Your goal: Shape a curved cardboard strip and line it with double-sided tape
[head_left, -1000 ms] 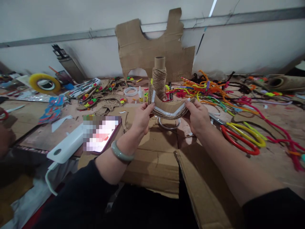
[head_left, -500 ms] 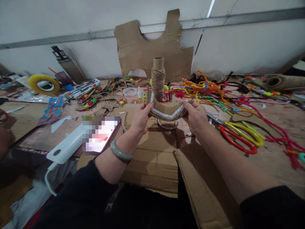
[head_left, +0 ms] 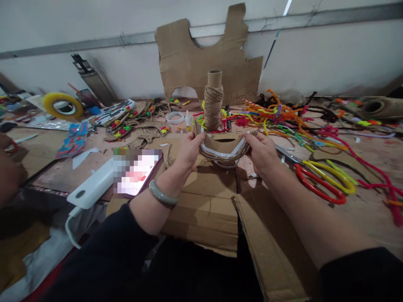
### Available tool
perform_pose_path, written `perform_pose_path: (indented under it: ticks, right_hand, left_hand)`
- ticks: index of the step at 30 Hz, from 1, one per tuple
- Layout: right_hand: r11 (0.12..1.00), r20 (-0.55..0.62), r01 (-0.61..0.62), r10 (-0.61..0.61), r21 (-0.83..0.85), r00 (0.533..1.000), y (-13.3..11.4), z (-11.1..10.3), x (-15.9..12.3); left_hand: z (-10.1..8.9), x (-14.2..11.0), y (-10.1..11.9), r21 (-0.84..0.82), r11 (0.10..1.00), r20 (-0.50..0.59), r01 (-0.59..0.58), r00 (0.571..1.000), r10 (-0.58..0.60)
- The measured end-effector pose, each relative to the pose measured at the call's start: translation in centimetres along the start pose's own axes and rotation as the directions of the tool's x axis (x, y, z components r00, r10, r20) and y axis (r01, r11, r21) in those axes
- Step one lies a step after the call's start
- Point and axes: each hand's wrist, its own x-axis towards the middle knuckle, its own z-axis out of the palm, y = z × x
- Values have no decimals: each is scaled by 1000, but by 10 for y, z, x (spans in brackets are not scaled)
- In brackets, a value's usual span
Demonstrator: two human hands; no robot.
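Both my hands hold a curved cardboard piece [head_left: 223, 147] edged with white tape and wound with jute twine. My left hand [head_left: 186, 152] pinches its left end, and a green bangle sits on that wrist. My right hand [head_left: 262, 152] grips its right end. The piece hangs just above flat cardboard sheets [head_left: 208, 201]. Right behind it stands a spool of jute twine [head_left: 213, 102] on a cardboard tube.
A phone [head_left: 136, 171] and a white device [head_left: 94, 188] lie at the left. Red and yellow scissors [head_left: 321, 183] and a heap of coloured pipe cleaners [head_left: 277, 114] lie at the right. A yellow tape roll [head_left: 62, 105] and a cut cardboard sheet [head_left: 208, 58] are at the back.
My hands have lowered the curved piece slightly and turned it flatter, still gripping both ends. The camera has shifted a little.
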Motion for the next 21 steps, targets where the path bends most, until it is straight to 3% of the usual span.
perform_pose_path:
  ticks: [3,8,16,21]
  right_hand:
    - [1000,-45,-19,19,-14,999,2,-2,2]
    - [999,-6,3,-3,-39,1000,5,-4,5]
    - [1000,-46,3,-3,2,999,1,-1,2]
    - [998,-126,8,0,61,992,2,-5,9]
  left_hand:
    - [1,0,0,17,999,-11,38,999,-38]
    - [2,0,1,22,998,-79,60,995,-58]
    - [5,-3,4,53,998,-64,45,997,-42]
    - [6,-9,3,116,990,33,85,995,-90]
